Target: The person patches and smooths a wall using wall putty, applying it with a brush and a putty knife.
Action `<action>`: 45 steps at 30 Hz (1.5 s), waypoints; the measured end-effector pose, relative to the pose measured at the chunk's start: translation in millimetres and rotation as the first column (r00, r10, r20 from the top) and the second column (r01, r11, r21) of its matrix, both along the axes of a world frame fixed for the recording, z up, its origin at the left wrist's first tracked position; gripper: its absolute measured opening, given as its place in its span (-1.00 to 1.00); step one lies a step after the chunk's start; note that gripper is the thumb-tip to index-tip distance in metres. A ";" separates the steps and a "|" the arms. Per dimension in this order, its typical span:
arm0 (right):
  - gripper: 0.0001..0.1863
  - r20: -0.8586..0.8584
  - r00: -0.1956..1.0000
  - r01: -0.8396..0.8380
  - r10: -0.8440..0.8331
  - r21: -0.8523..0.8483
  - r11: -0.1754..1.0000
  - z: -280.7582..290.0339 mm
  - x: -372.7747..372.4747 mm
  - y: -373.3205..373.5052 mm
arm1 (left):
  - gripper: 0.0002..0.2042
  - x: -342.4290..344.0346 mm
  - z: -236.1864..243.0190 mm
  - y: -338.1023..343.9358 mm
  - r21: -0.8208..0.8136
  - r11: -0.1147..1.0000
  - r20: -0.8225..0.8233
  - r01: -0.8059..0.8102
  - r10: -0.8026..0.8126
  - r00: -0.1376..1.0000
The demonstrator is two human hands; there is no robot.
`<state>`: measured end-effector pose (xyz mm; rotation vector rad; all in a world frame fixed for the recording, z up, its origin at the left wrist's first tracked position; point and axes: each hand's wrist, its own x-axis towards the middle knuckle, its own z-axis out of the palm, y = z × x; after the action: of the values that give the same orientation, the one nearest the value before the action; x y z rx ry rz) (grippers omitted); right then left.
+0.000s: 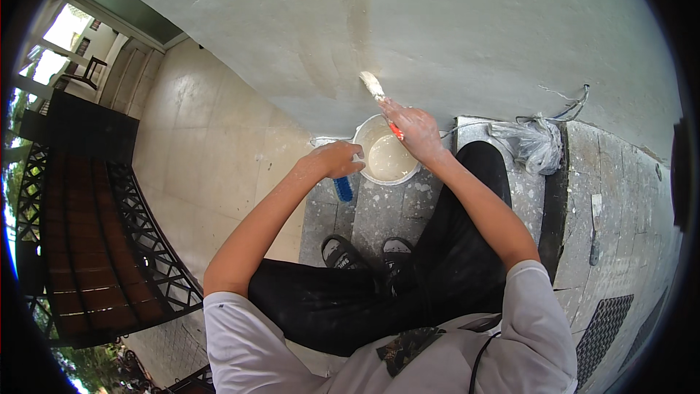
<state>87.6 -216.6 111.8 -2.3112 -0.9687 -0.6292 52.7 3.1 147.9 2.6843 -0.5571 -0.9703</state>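
Observation:
My right hand (417,131) is closed round a putty knife with an orange handle (396,130). Thick whitish paste coats its narrow blade (372,85), which points up toward the wall; whether it touches the wall, I cannot tell. Below that hand stands a white bucket (394,181) holding creamy paste (390,157). At the bucket's left rim, my left hand (337,159) has its fingers curled round a blue-handled tool (343,189). The blue handle sticks out beneath the hand, and a pale flat edge shows above it. Paste marks both hands.
The grey-green wall (467,36) ahead has darker damp-looking streaks. A clear plastic bag (536,146) lies on the speckled step at right, near wires (580,98) from the wall. Another scraper (596,230) lies farther right. Left are beige floor tiles (211,153) and a dark metal structure (95,233).

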 end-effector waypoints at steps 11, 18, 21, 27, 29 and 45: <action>-0.55 0.004 0.994 -0.104 0.106 -0.160 0.982 -18.6 1.3 2.8 | -0.61 -4.4 -23.5 37.5 0.028 1.000 0.024 -0.002 0.001 1.000; -0.50 0.014 1.000 -0.013 0.018 -0.267 0.964 -38.3 10.9 5.3 | -0.60 -7.1 -30.2 39.0 0.139 0.990 0.039 0.006 -0.012 0.999; -0.52 0.071 0.995 -0.050 0.064 -0.185 0.981 -14.7 -2.5 7.5 | -0.62 -10.6 -27.4 45.0 0.138 0.989 0.056 -0.043 0.036 0.998; -0.57 0.026 1.000 0.011 -0.004 -0.256 0.967 -32.4 9.8 -8.4 | -0.64 -8.3 -36.1 47.9 0.141 0.989 0.082 -0.036 0.024 0.996; -0.57 -0.057 0.998 -0.026 0.007 -0.346 0.938 -43.3 9.4 -7.3 | -0.64 -6.8 -38.7 49.4 0.165 0.986 0.084 -0.022 0.009 0.996; -0.58 -0.081 0.997 0.003 -0.022 -0.229 0.973 -17.0 -7.7 2.8 | -0.65 -4.9 -11.9 45.7 0.099 0.988 0.139 -0.117 0.103 0.985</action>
<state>79.9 -213.7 94.8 -2.5247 -1.0351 -0.4419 47.8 48.8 136.0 2.8568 -0.3867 -0.8165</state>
